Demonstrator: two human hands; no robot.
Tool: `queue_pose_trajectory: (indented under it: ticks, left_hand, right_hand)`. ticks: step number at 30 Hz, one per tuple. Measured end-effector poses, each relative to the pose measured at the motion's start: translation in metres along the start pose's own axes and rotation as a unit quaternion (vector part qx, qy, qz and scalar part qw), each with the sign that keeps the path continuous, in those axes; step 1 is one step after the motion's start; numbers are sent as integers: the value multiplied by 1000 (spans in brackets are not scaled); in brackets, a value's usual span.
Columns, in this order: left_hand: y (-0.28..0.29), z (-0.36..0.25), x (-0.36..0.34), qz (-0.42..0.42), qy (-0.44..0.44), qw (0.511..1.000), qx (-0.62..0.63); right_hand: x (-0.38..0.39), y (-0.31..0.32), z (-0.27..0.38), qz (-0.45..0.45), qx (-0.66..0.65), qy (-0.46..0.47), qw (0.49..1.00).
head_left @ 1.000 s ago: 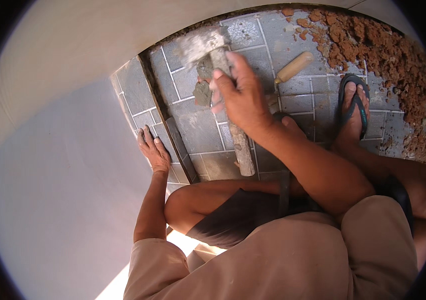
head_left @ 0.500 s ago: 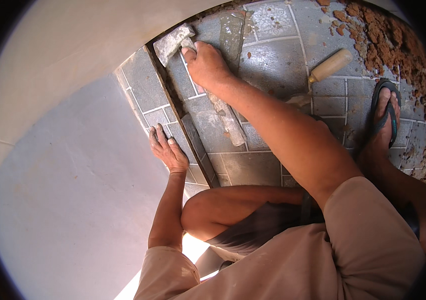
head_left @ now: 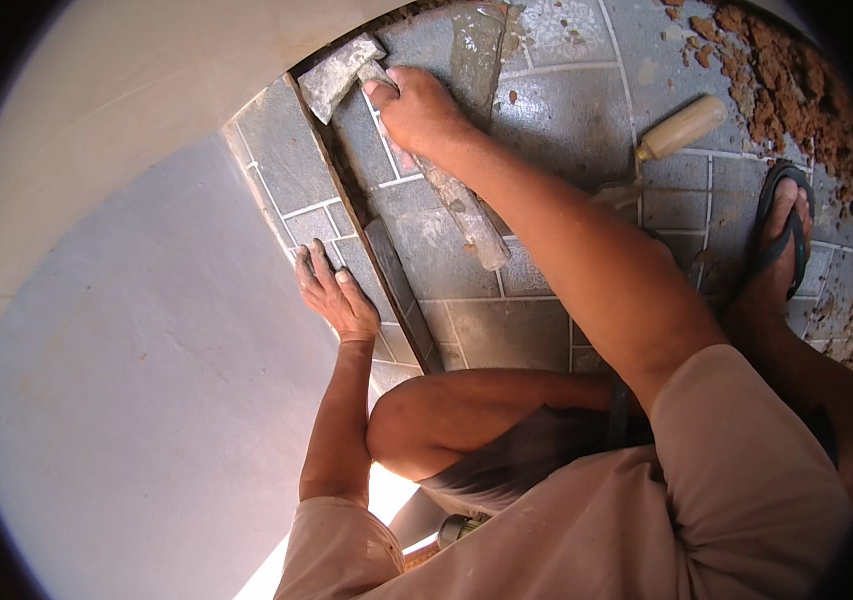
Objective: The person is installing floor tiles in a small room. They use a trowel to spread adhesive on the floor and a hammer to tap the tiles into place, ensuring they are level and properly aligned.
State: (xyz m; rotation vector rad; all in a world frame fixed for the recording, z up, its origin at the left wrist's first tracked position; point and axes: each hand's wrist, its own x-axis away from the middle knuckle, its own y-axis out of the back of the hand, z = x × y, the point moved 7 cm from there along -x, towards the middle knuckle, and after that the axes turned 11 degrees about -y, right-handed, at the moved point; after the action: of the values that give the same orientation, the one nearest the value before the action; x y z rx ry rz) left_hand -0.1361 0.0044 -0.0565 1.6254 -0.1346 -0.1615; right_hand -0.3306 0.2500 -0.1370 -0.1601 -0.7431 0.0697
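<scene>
My right hand (head_left: pixel 424 112) is closed around the handle of a hammer (head_left: pixel 468 222), close below its head. The grey, mortar-crusted hammer head (head_left: pixel 342 78) is beside the far end of the tile strip at the wall, over the dark gap (head_left: pixel 346 195). The handle's tail sticks out past my wrist over the floor tiles. My left hand (head_left: pixel 338 300) lies flat with fingers stretched out on the grey tile strip (head_left: pixel 284 160) along the wall, and it holds nothing.
A trowel with a wooden handle (head_left: pixel 684 127) lies on the tiled floor (head_left: pixel 561 120) to the right. Reddish soil clods (head_left: pixel 786 80) are heaped at the far right. A wet mortar band (head_left: pixel 476 60) crosses the far tiles. My sandalled foot (head_left: pixel 784 225) is at right; a pale wall (head_left: pixel 136 330) rises at left.
The view has shifted slightly. The tail of the hammer's handle has moved a little farther from me, with my right hand still gripping it. My left hand stays on the tile strip.
</scene>
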Motion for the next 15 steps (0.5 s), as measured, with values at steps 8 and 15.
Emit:
queue_pose_trajectory:
  ticks: [8, 15]
  left_hand:
    - [0, 1, -1, -2, -6, 1000, 2]
    - [2, 2, 1, -5, 1, 1000, 2]
  right_hand:
    - [-7, 3, 4, -51, 56, 41, 996]
    - [-9, -4, 3, -70, 54, 64, 994]
